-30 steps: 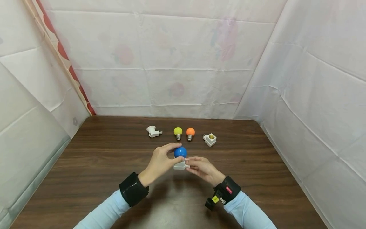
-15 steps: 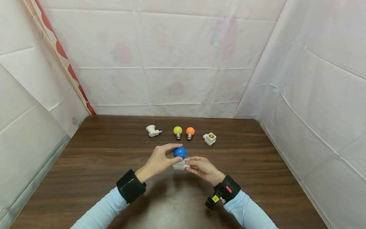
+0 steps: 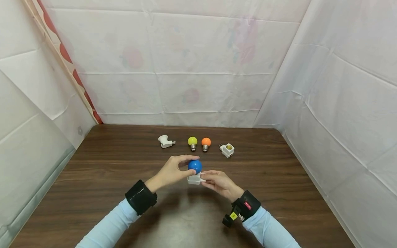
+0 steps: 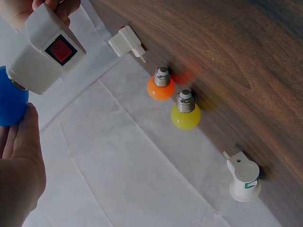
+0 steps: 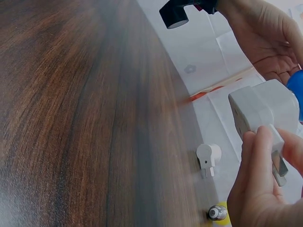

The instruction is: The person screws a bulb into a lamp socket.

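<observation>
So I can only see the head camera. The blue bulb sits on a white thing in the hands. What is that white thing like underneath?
Observer: The left wrist view shows the white socket has a red square button on one face.
Child: Does it have a plug on it?
Observer: Yes. In the right wrist view the right hand pinches the socket by its metal prongs.
Child: And the other hand?
Observer: The left hand grips the blue bulb, thumb against its side; the bulb's base sits in the socket.
Child: What about the white one far left on the table?
Observer: That spare socket has a small green mark on its round end.
</observation>
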Motion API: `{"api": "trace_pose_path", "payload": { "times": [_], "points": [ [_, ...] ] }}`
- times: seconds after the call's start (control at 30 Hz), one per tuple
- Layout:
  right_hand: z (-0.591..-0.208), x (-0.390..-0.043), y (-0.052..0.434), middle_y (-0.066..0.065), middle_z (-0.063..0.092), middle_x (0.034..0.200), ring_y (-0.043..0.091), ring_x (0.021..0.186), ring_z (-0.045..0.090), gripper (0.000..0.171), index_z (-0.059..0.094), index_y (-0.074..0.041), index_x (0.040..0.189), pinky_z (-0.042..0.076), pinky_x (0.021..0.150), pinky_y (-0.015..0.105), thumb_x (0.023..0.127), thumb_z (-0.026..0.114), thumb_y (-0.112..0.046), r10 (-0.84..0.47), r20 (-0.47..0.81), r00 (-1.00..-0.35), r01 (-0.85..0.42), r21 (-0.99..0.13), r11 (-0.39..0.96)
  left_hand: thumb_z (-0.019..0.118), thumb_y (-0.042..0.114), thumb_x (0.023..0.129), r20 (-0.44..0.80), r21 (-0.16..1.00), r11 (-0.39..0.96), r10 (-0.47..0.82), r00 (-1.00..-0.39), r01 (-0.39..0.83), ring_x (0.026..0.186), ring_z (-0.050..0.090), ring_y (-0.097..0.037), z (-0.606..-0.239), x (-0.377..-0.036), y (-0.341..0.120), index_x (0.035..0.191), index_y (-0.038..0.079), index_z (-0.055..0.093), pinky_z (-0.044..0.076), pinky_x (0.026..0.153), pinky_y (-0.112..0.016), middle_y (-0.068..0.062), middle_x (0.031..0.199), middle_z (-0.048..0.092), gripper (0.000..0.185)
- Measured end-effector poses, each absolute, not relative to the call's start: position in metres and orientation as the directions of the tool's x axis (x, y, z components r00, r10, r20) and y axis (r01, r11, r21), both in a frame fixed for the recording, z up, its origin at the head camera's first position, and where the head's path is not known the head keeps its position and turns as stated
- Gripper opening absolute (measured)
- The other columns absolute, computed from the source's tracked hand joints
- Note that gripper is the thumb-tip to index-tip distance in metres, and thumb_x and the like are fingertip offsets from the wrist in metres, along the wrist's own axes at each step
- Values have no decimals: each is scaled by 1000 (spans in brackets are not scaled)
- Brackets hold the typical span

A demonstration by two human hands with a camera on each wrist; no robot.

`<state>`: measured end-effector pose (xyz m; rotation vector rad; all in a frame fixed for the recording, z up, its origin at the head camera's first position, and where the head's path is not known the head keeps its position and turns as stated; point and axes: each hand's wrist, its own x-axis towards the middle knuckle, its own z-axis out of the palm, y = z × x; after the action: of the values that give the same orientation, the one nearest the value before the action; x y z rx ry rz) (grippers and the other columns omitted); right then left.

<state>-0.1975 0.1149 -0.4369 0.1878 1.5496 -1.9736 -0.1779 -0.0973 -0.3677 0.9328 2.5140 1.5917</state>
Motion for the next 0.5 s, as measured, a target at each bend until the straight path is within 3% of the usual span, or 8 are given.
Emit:
{"api": "trace_pose_path", "payload": {
  "times": [0.27, 0.5],
  "points": [
    [-438, -198, 115, 2, 64, 91, 12, 82, 61, 44, 51, 5, 124, 53, 82, 25, 86, 64, -15, -384, -460, -800, 540, -831, -129, 71, 7, 79, 317, 828, 300, 445, -838, 473, 111, 57, -30, -389, -186, -95, 120, 1, 58, 45, 93, -45, -18, 121, 59, 44],
    [-438, -198, 113, 3, 63, 94, 13, 84, 60, 43, 50, 4, 123, 53, 82, 25, 86, 64, -15, -369, -457, -810, 534, -834, -140, 74, 22, 76, 333, 834, 342, 312, -890, 432, 105, 62, -23, -400, -184, -89, 120, 8, 60, 50, 88, -39, -11, 117, 63, 48]
  ]
}}
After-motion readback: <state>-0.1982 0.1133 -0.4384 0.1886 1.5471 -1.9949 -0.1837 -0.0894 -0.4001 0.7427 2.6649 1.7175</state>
